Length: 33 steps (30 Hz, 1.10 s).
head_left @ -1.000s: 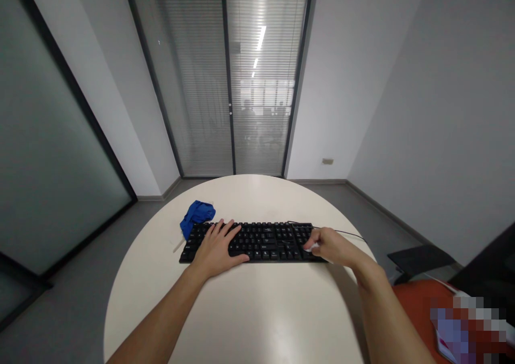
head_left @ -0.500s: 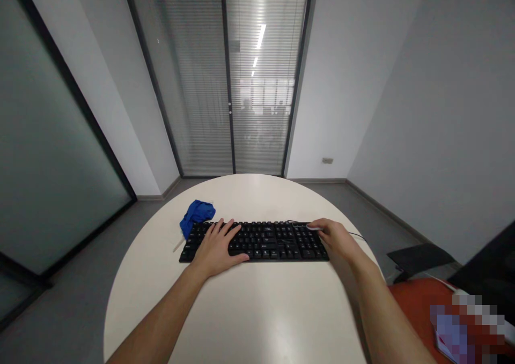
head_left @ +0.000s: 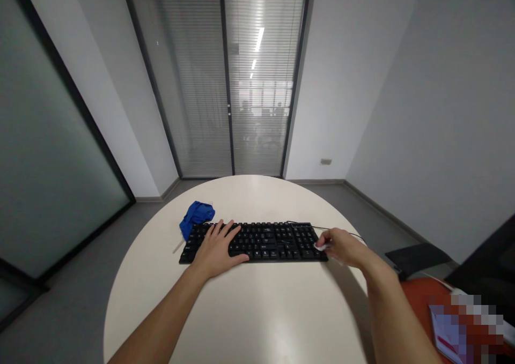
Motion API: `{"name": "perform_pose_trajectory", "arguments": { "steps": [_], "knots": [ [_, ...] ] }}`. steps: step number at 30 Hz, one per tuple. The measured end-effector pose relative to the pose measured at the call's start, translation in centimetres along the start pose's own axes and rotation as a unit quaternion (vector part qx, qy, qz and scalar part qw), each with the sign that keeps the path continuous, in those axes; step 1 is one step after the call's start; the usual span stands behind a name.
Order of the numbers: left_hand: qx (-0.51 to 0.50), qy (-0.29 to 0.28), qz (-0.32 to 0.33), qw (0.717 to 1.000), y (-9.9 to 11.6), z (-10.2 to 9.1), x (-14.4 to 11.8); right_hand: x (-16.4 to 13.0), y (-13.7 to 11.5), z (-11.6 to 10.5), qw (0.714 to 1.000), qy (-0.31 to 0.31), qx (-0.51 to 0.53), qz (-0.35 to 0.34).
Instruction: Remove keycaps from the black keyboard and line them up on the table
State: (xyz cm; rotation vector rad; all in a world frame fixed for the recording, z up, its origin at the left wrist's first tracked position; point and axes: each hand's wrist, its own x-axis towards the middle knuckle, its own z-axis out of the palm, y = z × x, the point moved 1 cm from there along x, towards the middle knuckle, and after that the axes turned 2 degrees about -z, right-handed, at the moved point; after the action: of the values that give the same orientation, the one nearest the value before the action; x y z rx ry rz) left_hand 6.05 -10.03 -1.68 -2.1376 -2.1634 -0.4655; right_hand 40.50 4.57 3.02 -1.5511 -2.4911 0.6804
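Note:
A black keyboard (head_left: pixel 267 242) lies across the round table. My left hand (head_left: pixel 216 249) rests flat on its left part, fingers spread over the keys and thumb near the front edge. At the right end, my right hand (head_left: pixel 340 246) is closed around a small white pad (head_left: pixel 321 246), perhaps cotton or folded tissue. The pad is over the number keys by the right edge and seems to touch them; the fingers hide part of it. Behind the keyboard's left corner sits a crumpled blue cloth (head_left: pixel 197 215), with a thin pale stick (head_left: pixel 179 245) beside it.
The pale round table (head_left: pixel 249 310) stands before glass doors with blinds (head_left: pixel 257 139). A thin black cable (head_left: pixel 354 235) runs from behind the keyboard past my right hand. On the right is a red chair seat (head_left: pixel 416 294) with blurred items on it.
My right hand has moved with the white pad from the keyboard's upper right toward me, down to the lower right keys. My left hand has stayed in place.

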Motion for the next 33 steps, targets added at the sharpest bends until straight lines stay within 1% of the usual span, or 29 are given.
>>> {"name": "perform_pose_trajectory", "arguments": {
  "steps": [3,6,8,11,13,15,19,21,23,26,28,30,33],
  "knots": [
    [-0.002,-0.001,-0.001,1.0,0.0,0.0,0.0,-0.5,0.1,0.2,1.0,-0.018,0.008,0.006],
    [-0.004,-0.003,-0.001,1.0,-0.1,0.1,0.0,-1.0,0.0,0.2,1.0,-0.018,0.007,-0.004],
    [-0.005,-0.003,0.0,1.0,-0.1,0.1,0.0,-1.2,-0.3,0.1,0.999,-0.007,0.017,-0.032],
    [-0.007,-0.004,0.001,1.0,-0.1,0.0,0.0,-1.1,-1.1,0.1,0.991,0.042,0.079,-0.101],
    [-0.008,-0.005,0.0,1.0,0.0,-0.1,0.0,-0.9,-1.5,0.3,0.983,0.066,0.114,-0.129],
    [-0.008,-0.006,0.0,1.0,0.0,-0.2,0.0,-0.6,-1.7,0.7,0.983,0.047,0.121,-0.133],
    [-0.011,-0.004,0.001,1.0,0.0,-0.1,0.0,-0.4,-1.6,1.2,0.987,-0.025,0.112,-0.113],
    [-0.011,-0.004,0.0,1.0,0.0,-0.1,0.0,-0.5,-1.6,1.3,0.987,-0.04,0.105,-0.115],
    [-0.01,-0.004,0.0,1.0,0.0,-0.1,0.0,-0.6,-1.7,1.5,0.987,-0.034,0.103,-0.122],
    [-0.007,-0.005,0.002,1.0,0.0,-0.1,0.0,-0.6,-1.9,1.7,0.983,-0.006,0.107,-0.15],
    [-0.005,-0.007,0.002,1.0,0.1,-0.2,-0.1,-0.5,-2.1,1.8,0.98,-0.005,0.104,-0.169],
    [-0.005,-0.008,0.0,1.0,0.1,-0.2,-0.1,-0.6,-2.2,1.7,0.983,-0.016,0.09,-0.161],
    [-0.008,-0.009,0.0,1.0,0.0,-0.2,-0.1,-0.9,-2.6,1.3,0.99,-0.021,0.06,-0.124]
  ]
}}
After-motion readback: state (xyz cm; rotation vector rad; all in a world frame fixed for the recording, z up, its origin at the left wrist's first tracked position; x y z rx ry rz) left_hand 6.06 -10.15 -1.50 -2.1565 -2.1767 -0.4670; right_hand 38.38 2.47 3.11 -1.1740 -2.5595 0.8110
